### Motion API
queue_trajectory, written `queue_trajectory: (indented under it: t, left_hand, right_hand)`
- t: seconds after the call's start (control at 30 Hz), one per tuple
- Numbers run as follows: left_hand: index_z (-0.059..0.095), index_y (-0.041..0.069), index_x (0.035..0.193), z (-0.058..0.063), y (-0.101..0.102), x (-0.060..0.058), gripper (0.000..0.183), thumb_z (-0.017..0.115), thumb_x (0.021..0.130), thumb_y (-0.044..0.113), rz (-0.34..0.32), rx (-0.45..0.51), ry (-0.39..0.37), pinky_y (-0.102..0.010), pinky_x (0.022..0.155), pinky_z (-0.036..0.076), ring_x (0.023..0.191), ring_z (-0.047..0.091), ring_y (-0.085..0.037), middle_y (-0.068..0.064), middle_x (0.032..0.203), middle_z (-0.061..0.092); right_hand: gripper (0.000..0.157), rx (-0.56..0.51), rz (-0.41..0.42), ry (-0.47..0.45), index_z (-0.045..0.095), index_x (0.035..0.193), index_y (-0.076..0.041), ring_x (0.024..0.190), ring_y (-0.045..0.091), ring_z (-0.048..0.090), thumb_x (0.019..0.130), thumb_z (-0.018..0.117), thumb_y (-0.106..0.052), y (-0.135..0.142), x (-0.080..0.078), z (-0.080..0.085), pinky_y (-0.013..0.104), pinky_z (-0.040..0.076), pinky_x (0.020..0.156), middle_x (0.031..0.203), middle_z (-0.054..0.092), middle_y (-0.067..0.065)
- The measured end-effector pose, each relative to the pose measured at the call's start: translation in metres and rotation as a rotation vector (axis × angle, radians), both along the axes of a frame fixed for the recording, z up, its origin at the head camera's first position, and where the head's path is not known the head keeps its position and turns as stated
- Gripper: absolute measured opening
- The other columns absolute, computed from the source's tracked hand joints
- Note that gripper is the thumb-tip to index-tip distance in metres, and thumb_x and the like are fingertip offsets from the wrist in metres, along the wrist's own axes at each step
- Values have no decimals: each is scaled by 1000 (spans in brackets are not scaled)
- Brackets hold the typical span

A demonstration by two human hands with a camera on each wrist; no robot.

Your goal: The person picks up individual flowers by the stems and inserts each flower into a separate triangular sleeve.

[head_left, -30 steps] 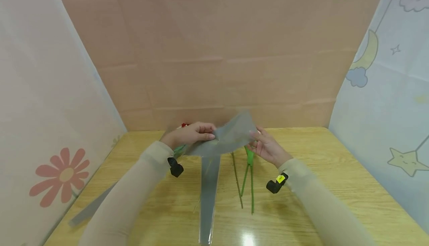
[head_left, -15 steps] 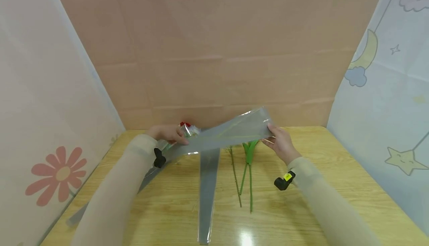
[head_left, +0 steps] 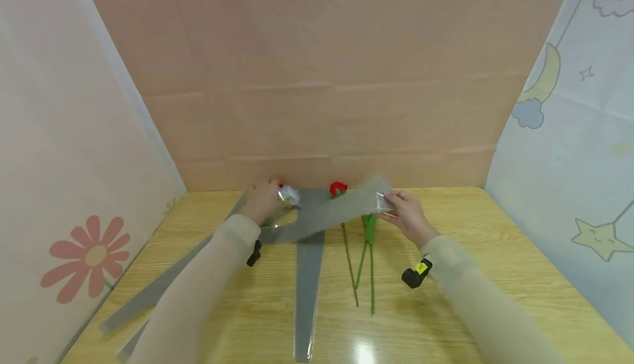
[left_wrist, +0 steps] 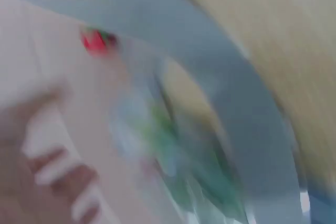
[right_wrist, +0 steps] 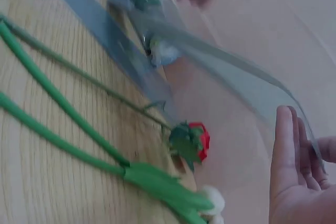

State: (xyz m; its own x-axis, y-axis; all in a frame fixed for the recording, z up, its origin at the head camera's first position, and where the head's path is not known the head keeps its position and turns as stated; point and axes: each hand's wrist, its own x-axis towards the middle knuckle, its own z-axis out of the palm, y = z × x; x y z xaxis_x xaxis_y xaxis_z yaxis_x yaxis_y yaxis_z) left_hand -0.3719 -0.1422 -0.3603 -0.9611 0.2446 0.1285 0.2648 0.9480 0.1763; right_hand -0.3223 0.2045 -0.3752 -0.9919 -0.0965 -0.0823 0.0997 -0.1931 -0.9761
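My right hand [head_left: 408,218] pinches the wide end of a grey tapered plastic flower sleeve [head_left: 337,210] between thumb and fingers. The sleeve curves left above the table. At its left my left hand [head_left: 261,203] is near a wrapped white flower [head_left: 288,195]; in the left wrist view its blurred fingers [left_wrist: 73,177] are loosely spread with nothing between them. A second grey sleeve [head_left: 307,298] lies flat below. Beside it lie a red rose [head_left: 338,188] on a thin stem and a green-leaved flower [right_wrist: 163,184] with a white head, next to my right hand.
More grey strips [head_left: 153,292] lie at the table's left, partly under the left sleeve. The wooden table [head_left: 475,276] meets a pink cloth backdrop [head_left: 317,77] behind, with printed cloth walls [head_left: 569,132] on both sides.
My left hand first slid left along the lifted sleeve, then let go and moved up beside the wrapped flower. The right hand keeps its pinch. The red rose and another strip have come into view.
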Motion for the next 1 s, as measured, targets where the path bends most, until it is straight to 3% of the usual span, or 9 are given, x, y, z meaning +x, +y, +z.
queue_trajectory:
  t: [0.07,0.13,0.23,0.33,0.47,0.57,0.7,0.9,1.0]
  left_hand:
    - [33,8,148,-2,27,8,89,78,79,41,-160,159,-117,-60,109,29,139,33,-37,-15,152,35]
    - [12,16,156,-5,53,16,115,83,71,48,-321,298,-241,-62,112,21,148,14,-34,-13,161,13]
    - [-8,28,155,-13,80,22,135,87,63,52,-434,422,-335,-63,112,20,149,7,-34,-9,163,-2]
    - [-11,29,154,-21,94,24,139,90,61,47,-438,506,-302,-61,111,24,145,20,-35,-11,161,10]
    - [1,25,154,-26,95,26,127,91,64,32,-393,583,-221,-57,108,31,135,37,-33,-15,150,33]
    - [12,24,152,-25,91,27,118,90,65,33,-376,560,-159,-55,107,33,131,40,-30,-14,144,39]
    - [19,19,151,-22,86,26,112,89,65,36,-391,504,-107,-52,108,34,131,40,-28,-10,144,39]
    - [24,11,147,-19,82,22,103,87,67,22,-442,542,-132,-47,107,37,129,39,-29,-13,141,38]
    - [23,12,147,-19,83,23,100,86,69,19,-458,550,-183,-46,106,37,128,39,-28,-13,140,37]
  right_hand:
    - [24,24,32,3,47,117,-4,97,14,61,102,49,-23,-8,2,3,31,54,89,125,44,13]
    - [25,48,57,24,44,118,-2,100,15,58,102,48,-20,-17,3,7,28,55,85,130,40,17]
    - [24,48,96,71,42,121,-2,99,17,59,101,50,-15,-30,5,14,27,56,80,129,43,18]
    - [25,16,145,102,41,122,-7,97,17,62,100,50,-11,-39,7,18,31,57,78,123,50,15]
    - [19,-9,177,85,43,119,-13,96,18,63,101,49,-15,-40,9,20,38,56,83,123,47,13]
    - [15,23,151,69,47,115,-13,97,17,62,102,49,-21,-33,10,20,38,55,85,124,44,13]
    - [19,80,114,68,53,113,-8,97,12,62,101,52,-23,-22,8,17,29,56,82,116,53,4]
    - [9,51,112,46,63,91,-12,87,8,64,97,59,-17,-18,5,14,23,55,76,97,61,-2]
    - [19,-14,148,43,60,78,-14,83,8,64,97,59,-16,-20,4,13,24,55,74,93,62,-3]
